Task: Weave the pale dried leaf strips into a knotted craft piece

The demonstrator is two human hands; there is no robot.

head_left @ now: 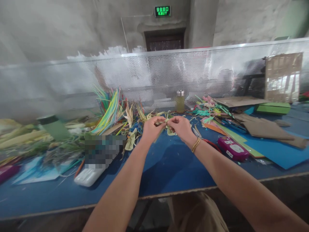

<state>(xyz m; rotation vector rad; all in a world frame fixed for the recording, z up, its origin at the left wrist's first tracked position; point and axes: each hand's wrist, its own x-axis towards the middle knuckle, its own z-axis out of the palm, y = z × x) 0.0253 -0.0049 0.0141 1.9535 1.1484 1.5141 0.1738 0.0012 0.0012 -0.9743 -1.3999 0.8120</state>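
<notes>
My left hand (154, 126) and my right hand (179, 126) meet over the middle of the blue table, fingertips pinched close together. Between them is a pale green strip of corn husk (172, 131), its ends hanging below the fingers. Exactly how the strip is folded is hidden by my fingers. Just left of my hands lie loose husk pieces (130, 141) and a tangle of blue string (138, 124). A pair of scissors (197, 131) with red handles appears to lie beside my right wrist, partly covered by it.
Bundled coloured stems (109, 111) and a white-edged device (90, 174) lie to the left, near a green cup (53, 127). A glass bottle (180, 101) stands behind my hands. Rightward are a purple case (233, 149), coloured paper (272, 149) and cardboard (266, 127). A perforated metal screen (164, 69) borders the back.
</notes>
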